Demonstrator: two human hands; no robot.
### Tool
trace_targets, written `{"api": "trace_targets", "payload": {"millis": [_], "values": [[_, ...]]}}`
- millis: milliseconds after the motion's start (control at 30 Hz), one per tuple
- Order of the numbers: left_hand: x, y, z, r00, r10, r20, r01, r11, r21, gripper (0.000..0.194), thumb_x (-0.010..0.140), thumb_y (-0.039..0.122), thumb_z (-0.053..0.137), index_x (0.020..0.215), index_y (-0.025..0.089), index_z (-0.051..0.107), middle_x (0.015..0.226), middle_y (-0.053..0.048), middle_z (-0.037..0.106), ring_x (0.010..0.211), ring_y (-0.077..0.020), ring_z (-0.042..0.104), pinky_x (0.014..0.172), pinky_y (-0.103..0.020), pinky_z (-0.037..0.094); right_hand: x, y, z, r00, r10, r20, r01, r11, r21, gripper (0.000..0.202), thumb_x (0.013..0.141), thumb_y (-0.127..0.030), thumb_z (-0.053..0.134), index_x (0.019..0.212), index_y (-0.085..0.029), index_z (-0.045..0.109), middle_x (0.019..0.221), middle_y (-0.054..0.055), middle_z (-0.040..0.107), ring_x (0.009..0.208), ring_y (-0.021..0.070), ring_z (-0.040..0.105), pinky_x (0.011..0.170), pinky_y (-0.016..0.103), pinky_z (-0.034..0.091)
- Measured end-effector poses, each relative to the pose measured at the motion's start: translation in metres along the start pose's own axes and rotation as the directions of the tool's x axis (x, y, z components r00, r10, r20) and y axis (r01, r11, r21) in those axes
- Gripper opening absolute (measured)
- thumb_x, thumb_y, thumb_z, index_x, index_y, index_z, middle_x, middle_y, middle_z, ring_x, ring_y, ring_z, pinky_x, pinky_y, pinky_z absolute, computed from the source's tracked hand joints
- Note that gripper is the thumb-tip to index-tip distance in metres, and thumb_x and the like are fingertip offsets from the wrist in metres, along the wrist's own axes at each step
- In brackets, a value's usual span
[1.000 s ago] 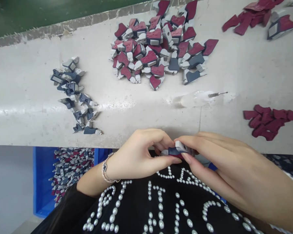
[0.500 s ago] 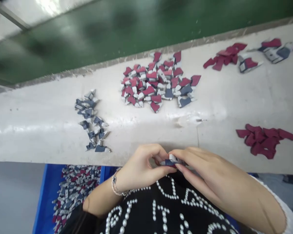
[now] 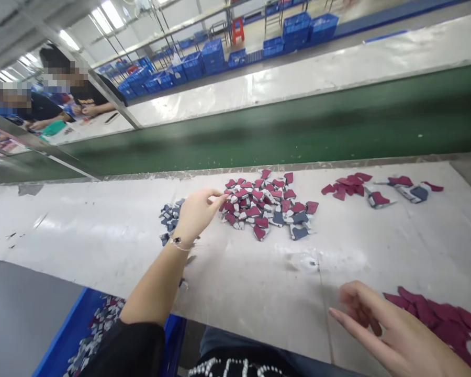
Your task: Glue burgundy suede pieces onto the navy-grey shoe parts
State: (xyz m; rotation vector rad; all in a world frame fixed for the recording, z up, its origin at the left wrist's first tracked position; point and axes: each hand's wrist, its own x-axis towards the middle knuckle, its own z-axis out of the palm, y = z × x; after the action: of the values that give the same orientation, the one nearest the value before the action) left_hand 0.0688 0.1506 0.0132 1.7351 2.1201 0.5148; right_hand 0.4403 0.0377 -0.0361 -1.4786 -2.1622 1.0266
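My left hand reaches to the left edge of a heap of small maroon, white and blue-grey plastic parts. Its thumb and forefinger are pinched at one maroon-and-white part there, partly hidden by the fingertips. Behind that hand lies a smaller group of blue-grey and white parts, partly covered by the wrist. Near the front edge of the table, my right hand hovers with thumb and fingers apart, nothing seen in it. Just right of it are loose flat maroon pieces.
More maroon pieces and some larger grey-and-maroon assemblies lie at the back right of the white table. A blue bin of parts stands below the front left. Beyond the green partition, two people work at the far left.
Both hands have parted from the part they held together. The left went forward to the heap; the right moved right toward the maroon pieces. The view has tilted up.
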Motion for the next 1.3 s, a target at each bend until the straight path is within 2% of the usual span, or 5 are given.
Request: {"api": "trace_targets", "payload": {"millis": [367, 767, 967, 1133, 1300], "values": [[0.026, -0.109, -0.029, 0.984, -0.14, 0.113, 0.116, 0.973, 0.197, 0.036, 0.096, 0.037, 0.067, 0.125, 0.015, 0.063, 0.129, -0.011, 0.066, 0.118, -0.026, 0.064, 0.105, -0.051, 0.052, 0.056, 0.01, 0.039, 0.994, -0.087, -0.068, 0.1, 0.972, 0.211, 0.038, 0.1, -0.053, 0.056, 0.126, -0.026, 0.064, 0.128, 0.011, 0.071, 0.117, 0.0306, 0.069, 0.096, 0.046, 0.06], [-0.036, -0.041, -0.003, 0.994, -0.09, 0.065, 0.11, 0.866, -0.487, 0.046, 0.101, 0.057, 0.04, 0.125, 0.02, 0.053, 0.121, -0.012, 0.073, 0.109, -0.0237, 0.073, 0.091, -0.037, 0.061, 0.012, -0.003, 0.002, 0.999, 0.023, -0.035, -0.002, 0.857, 0.515, 0.041, 0.093, -0.047, 0.064, 0.132, -0.035, 0.057, 0.105, 0.005, 0.073, 0.083, 0.0236, 0.072, 0.077, 0.037, 0.062], [-0.104, 0.012, 0.073, 0.731, 0.195, 0.654, 0.653, 0.077, -0.753, 0.036, 0.089, 0.042, 0.075, 0.111, 0.021, 0.055, 0.122, -0.01, 0.073, 0.092, -0.0168, 0.078, 0.074, -0.024, 0.065, 0.018, -0.016, -0.009, 0.998, 0.064, 0.016, -0.054, 0.665, 0.744, 0.034, 0.069, -0.048, 0.088, 0.096, -0.031, 0.077, 0.087, 0.004, 0.073, 0.071, 0.0209, 0.071, 0.06, 0.026, 0.057], [-0.105, 0.017, 0.092, 0.669, 0.295, 0.683, 0.696, 0.075, -0.714, 0.037, 0.09, 0.036, 0.076, 0.118, 0.022, 0.058, 0.136, -0.011, 0.064, 0.092, -0.0168, 0.078, 0.079, -0.026, 0.065, 0.033, -0.034, -0.007, 0.988, 0.066, 0.138, -0.151, 0.567, 0.81, 0.046, 0.073, -0.064, 0.081, 0.101, -0.03, 0.07, 0.071, 0.0, 0.067, 0.051, 0.0146, 0.061, 0.047, 0.023, 0.048], [-0.109, 0.014, 0.098, 0.756, 0.327, 0.567, 0.543, 0.169, -0.822, 0.063, 0.066, 0.013, 0.093, 0.116, 0.024, 0.056, 0.124, -0.005, 0.067, 0.088, -0.0125, 0.075, 0.081, -0.024, 0.063, 0.036, -0.058, -0.008, 0.967, 0.181, 0.182, -0.256, 0.644, 0.721, 0.035, 0.082, -0.049, 0.08, 0.11, -0.032, 0.067, 0.079, -0.001, 0.072, 0.067, 0.0167, 0.068, 0.059, 0.024, 0.055]]}}
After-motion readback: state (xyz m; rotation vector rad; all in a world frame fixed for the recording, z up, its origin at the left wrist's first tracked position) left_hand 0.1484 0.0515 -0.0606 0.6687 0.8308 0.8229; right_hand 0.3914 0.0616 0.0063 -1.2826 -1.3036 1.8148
